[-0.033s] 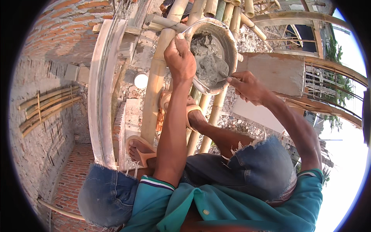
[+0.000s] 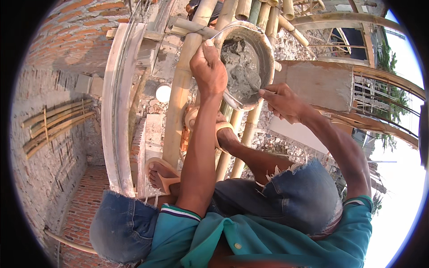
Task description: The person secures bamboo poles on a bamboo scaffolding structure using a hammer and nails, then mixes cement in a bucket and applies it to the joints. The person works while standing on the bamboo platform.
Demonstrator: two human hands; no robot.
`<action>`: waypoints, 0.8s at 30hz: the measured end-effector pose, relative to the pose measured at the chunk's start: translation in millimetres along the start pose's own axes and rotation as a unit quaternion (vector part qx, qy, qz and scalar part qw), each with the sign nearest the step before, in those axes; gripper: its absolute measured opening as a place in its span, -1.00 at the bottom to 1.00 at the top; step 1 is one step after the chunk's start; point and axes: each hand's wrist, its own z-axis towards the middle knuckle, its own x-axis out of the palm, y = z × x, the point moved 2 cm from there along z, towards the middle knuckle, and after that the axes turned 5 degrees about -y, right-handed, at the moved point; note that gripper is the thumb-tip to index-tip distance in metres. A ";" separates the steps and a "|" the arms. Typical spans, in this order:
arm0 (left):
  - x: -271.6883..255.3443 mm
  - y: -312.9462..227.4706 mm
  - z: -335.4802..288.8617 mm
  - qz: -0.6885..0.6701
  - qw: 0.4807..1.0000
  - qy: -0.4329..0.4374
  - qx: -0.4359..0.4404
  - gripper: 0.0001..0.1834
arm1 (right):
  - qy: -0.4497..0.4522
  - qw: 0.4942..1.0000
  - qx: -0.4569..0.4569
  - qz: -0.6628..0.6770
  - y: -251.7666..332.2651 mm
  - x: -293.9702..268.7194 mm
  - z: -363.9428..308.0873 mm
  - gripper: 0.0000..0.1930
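Observation:
A round bucket of wet grey mortar rests tilted on bamboo poles in front of me. My left hand is closed on the bucket's thin wire handle, at the left of the rim. At the bucket's lower right edge, my right hand is closed around what looks like a trowel. Its handle is hidden in my fingers, and its blade is mostly lost in the mortar.
Thick bamboo poles run away under my sandalled feet. To the left stands a long pale beam, with brick walls beyond and a drop to a brick floor. A board lies right of the bucket. Rubble and a white round container are below.
My right hand has moved slightly left and inward over the bucket rim, and the mortar surface beside it has shifted. My left hand stays on the handle.

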 end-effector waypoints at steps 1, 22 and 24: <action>3.5 -0.4 -4.1 0.013 1.000 0.010 0.003 -0.57 | 0.054 0.994 0.013 0.095 -0.2 6.9 2.9 -0.58; -21.5 5.1 25.7 -0.012 0.995 0.005 -0.096 -0.48 | -0.226 0.921 -0.202 -0.245 25.2 -48.1 -42.6 -0.71; -20.3 5.0 25.5 -0.037 0.997 -0.003 -0.074 -0.49 | -0.216 0.903 -0.236 -0.287 30.5 -35.7 -19.2 -0.73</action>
